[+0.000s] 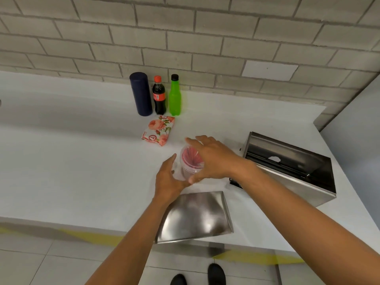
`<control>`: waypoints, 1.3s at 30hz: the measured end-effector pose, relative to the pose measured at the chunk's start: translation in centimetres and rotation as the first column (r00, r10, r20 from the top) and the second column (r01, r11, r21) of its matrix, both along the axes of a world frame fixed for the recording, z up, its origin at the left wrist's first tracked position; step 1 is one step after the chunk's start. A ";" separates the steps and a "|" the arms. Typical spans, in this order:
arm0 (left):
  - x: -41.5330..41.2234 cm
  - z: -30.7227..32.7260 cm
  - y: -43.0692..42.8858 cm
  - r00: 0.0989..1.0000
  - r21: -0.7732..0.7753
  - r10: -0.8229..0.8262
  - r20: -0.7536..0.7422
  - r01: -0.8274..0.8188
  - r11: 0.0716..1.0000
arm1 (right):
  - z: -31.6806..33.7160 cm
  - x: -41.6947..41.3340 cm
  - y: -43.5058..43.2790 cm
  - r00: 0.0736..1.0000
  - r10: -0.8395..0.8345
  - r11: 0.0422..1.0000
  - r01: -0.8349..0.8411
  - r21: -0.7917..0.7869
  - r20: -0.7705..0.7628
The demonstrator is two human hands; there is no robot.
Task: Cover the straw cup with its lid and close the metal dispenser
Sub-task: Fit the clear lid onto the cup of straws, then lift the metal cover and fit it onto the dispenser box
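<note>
A clear plastic cup full of red straws stands on the white counter near its middle. My left hand wraps the cup's left side. My right hand rests over the cup's top with a clear lid under its fingers. The metal dispenser body lies open at the right, its dark inside showing. Its flat steel cover lies apart near the counter's front edge, just below my hands.
A floral tissue pack lies behind the cup. A dark blue flask, a cola bottle and a green bottle stand by the brick wall. The counter's front edge runs below; yellow floor tape and my shoes show beneath.
</note>
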State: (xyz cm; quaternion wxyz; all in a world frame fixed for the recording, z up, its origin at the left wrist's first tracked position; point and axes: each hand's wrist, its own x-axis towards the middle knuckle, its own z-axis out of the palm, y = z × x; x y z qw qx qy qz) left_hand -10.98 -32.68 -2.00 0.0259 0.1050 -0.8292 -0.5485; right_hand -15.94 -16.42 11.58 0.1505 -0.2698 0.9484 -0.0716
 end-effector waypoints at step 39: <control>16.8 1.3 0.5 0.716 0.406 0.497 0.490 -0.692 0.597 | -11.4 13.5 7.3 0.965 -0.205 0.970 0.222 -0.094 0.166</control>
